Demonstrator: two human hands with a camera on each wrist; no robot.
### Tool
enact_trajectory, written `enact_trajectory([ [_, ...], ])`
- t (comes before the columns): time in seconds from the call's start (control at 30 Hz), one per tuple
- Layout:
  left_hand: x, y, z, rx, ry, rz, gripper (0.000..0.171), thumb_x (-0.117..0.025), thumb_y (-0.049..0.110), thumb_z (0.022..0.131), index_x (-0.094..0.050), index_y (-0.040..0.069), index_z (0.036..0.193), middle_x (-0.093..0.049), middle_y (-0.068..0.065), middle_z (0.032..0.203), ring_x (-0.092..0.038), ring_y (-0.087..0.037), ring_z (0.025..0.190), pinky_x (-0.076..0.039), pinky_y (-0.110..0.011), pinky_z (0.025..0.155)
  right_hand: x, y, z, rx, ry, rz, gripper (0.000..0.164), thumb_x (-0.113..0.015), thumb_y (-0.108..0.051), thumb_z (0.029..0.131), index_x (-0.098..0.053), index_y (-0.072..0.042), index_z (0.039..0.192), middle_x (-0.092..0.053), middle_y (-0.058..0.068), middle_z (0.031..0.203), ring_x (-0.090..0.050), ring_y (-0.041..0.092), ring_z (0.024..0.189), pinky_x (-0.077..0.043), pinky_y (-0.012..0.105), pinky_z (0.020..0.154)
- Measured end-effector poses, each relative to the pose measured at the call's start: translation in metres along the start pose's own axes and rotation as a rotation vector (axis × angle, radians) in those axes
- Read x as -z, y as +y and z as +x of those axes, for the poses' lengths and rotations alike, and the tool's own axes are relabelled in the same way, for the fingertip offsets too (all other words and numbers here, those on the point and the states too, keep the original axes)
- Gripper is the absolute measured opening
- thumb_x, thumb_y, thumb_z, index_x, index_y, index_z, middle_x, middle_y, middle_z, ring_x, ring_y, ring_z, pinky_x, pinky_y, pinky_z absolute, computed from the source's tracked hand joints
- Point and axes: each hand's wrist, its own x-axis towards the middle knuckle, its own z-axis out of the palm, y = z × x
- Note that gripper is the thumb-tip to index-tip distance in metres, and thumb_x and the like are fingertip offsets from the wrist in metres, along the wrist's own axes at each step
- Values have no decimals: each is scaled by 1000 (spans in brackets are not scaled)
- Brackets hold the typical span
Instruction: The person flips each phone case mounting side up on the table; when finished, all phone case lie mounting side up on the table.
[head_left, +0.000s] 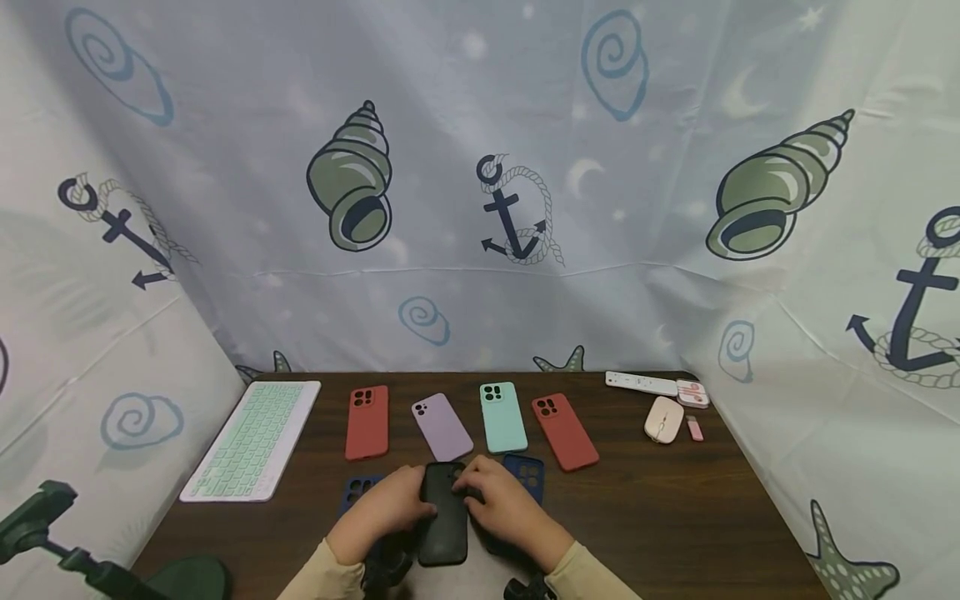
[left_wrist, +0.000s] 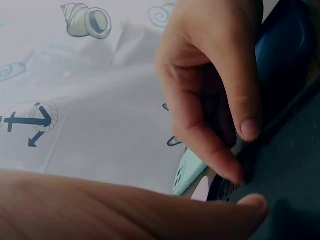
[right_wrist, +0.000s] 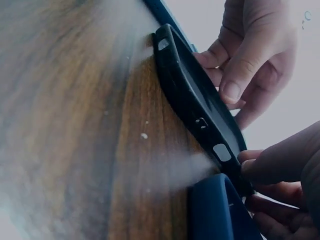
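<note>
A black phone case [head_left: 444, 533] with camera cut-outs at its far end lies between my two hands at the table's near side. My left hand [head_left: 390, 504] holds its left long edge, the thumb over the near face. At the far right corner, by the camera cut-outs, my right hand [head_left: 504, 502] pinches the rim. In the right wrist view the black case [right_wrist: 197, 107] stands tilted on its edge, its side cut-outs showing. One dark blue phone case [head_left: 528, 475] lies partly behind my right hand, another blue case [head_left: 360, 486] partly behind my left.
Behind my hands lie a red case [head_left: 367, 422], a lilac case [head_left: 442, 427], a mint case [head_left: 504, 417] and another red case [head_left: 566, 432]. A keyboard [head_left: 251, 442] is at left. A mouse [head_left: 664, 419], white remote [head_left: 641, 383] and pink USB stick [head_left: 695, 428] lie right.
</note>
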Motion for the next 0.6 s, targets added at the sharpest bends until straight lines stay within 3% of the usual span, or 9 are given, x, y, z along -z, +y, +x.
enact_trajectory([
  [0.37,1,-1,2,28,-46,-27,51,-79,29,88,-61,-7,119,-62,-10,80,-61,-18,53,-44,-32,51,2,1,-2,0,-6,7,20,-75,-12,91,-75,-22,108,-57,-9,110,-55,6,107,-50,28,92],
  [0.5,0,-2,4,26,-20,3,63,-80,34,87,-57,-6,131,-61,-13,96,-60,-18,65,-47,-36,60,4,-1,-2,-13,0,-14,21,-75,-16,91,-74,-24,110,-57,-11,108,-53,7,107,-49,29,92],
  [0.6,1,-2,3,7,21,24,66,-80,36,86,-56,-2,136,-57,-13,101,-54,-20,78,-44,-38,68,4,-2,-1,-21,16,-9,19,-75,-20,93,-73,-26,111,-58,-11,107,-52,6,105,-49,29,91],
])
